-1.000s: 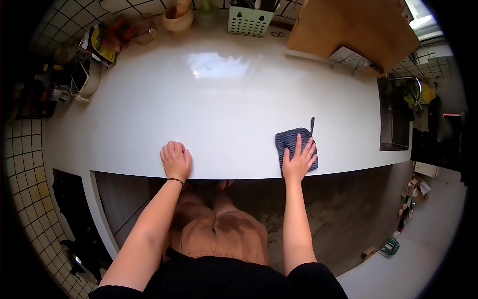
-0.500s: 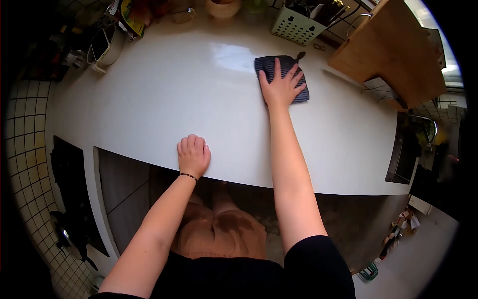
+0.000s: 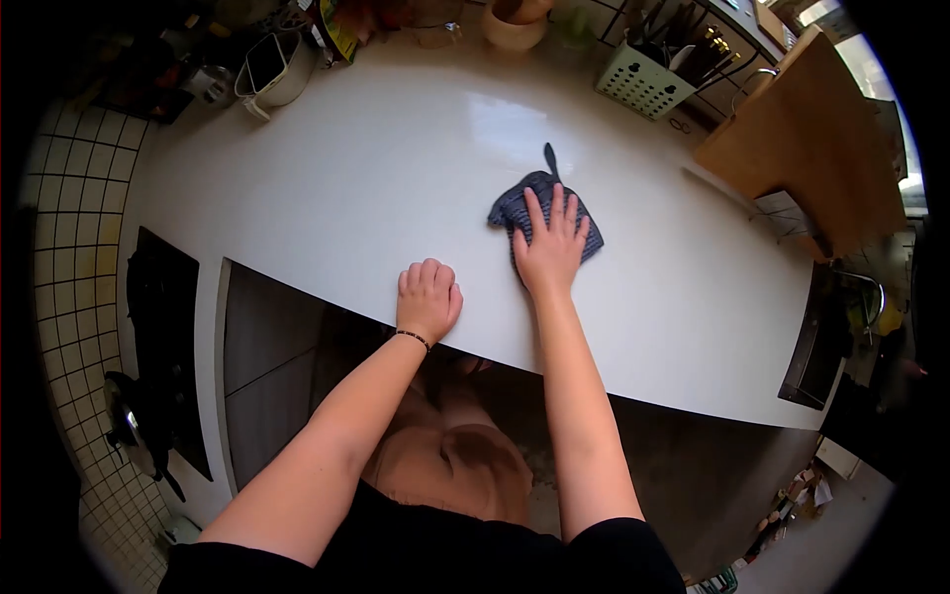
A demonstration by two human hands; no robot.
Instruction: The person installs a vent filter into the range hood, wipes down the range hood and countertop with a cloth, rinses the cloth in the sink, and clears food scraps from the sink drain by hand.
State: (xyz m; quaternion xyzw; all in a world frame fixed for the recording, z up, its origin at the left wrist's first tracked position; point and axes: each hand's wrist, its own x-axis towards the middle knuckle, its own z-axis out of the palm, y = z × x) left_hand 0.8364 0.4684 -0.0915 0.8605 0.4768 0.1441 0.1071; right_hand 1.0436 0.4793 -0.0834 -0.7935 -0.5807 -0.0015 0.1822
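A dark blue-grey striped cloth (image 3: 513, 209) with a hanging loop lies rumpled on the white countertop (image 3: 346, 198). My right hand (image 3: 552, 255) presses flat on it, fingers stretched and spread, palm down. Part of the cloth is hidden beneath this hand. Near the front edge of the counter rests my left hand (image 3: 429, 300), its fingers curled and close together, with a dark beaded bracelet at the wrist. Nothing shows in it.
At the back stand a pale green perforated utensil basket (image 3: 643, 81) and a wooden bowl (image 3: 515, 30). A cutting board (image 3: 807, 148) leans at the right. Back left is a white container (image 3: 277, 74). A black hob (image 3: 166, 346) and lidded pan (image 3: 137, 426) are on the left.
My right hand has drawn the cloth back toward the front edge and to the left, and its loop now points away from me. The view has shifted; my left hand stays by the edge.
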